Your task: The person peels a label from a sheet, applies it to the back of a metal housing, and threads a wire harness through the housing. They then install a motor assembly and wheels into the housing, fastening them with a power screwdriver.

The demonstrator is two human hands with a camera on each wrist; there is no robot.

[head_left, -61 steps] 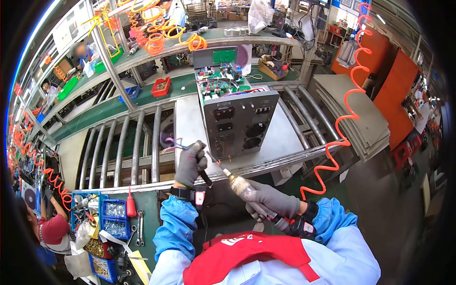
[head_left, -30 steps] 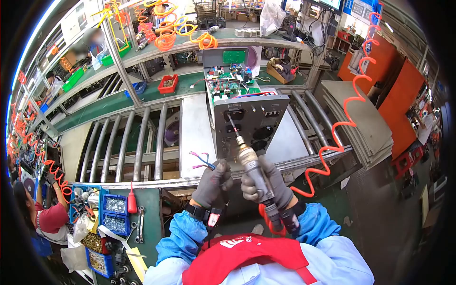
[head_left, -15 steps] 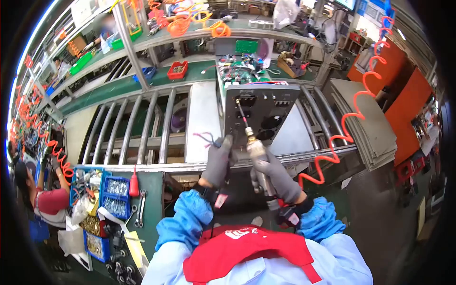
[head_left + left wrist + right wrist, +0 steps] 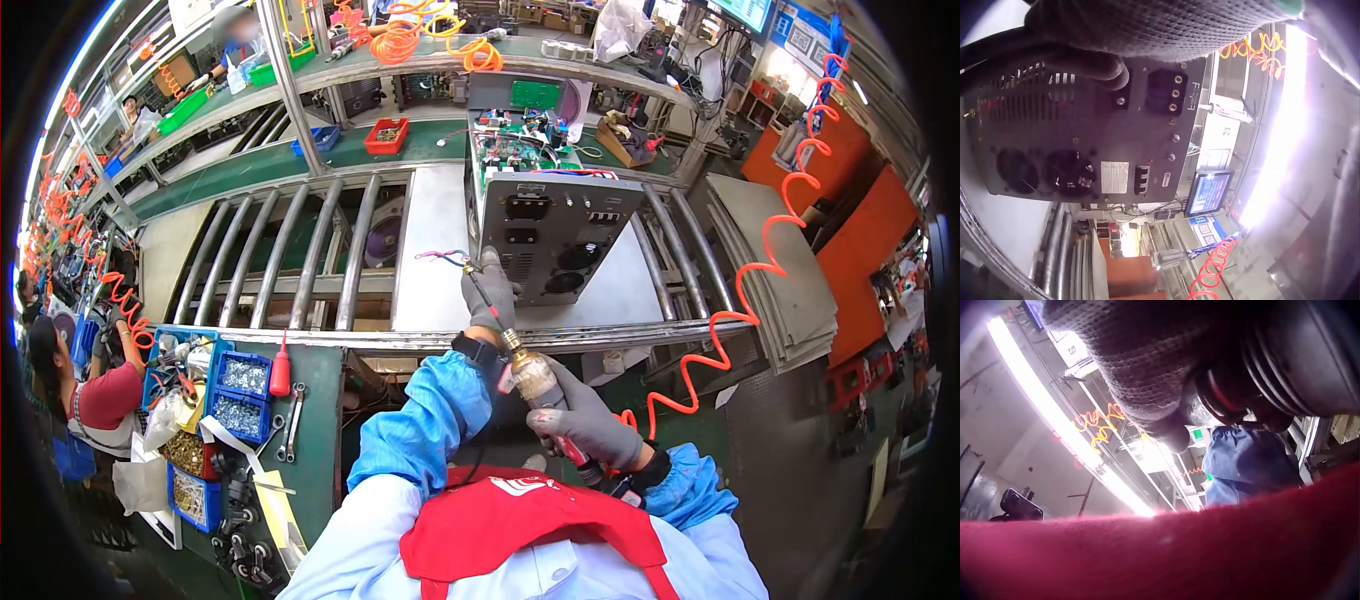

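Note:
My gloved right hand (image 4: 590, 425) grips a pneumatic screwdriver (image 4: 538, 380) in front of the red apron. Its long bit slants up and left, overlapping the left hand in the head view. My gloved left hand (image 4: 488, 292) is at the lower left of a black-panelled electrical unit (image 4: 540, 275), holding a cable with coloured wire ends (image 4: 440, 257) that stick out leftward. In the left wrist view, a gloved fingertip (image 4: 1116, 78) lies close over the unit's panel (image 4: 1094, 137), near a socket. The right wrist view shows the glove (image 4: 1147, 375) and part of the tool (image 4: 1310, 356).
The unit stands on a pale board (image 4: 430, 290) between metal rollers (image 4: 310, 250). Blue bins (image 4: 240, 415) of hardware, a red bottle (image 4: 281, 372) and wrenches (image 4: 292, 425) lie on the left bench. A red coiled hose (image 4: 770, 265) hangs at right.
My left hand has moved forward to the unit's lower left with the cable. The screwdriver has drawn back from the panel towards my body. The head view has shifted.

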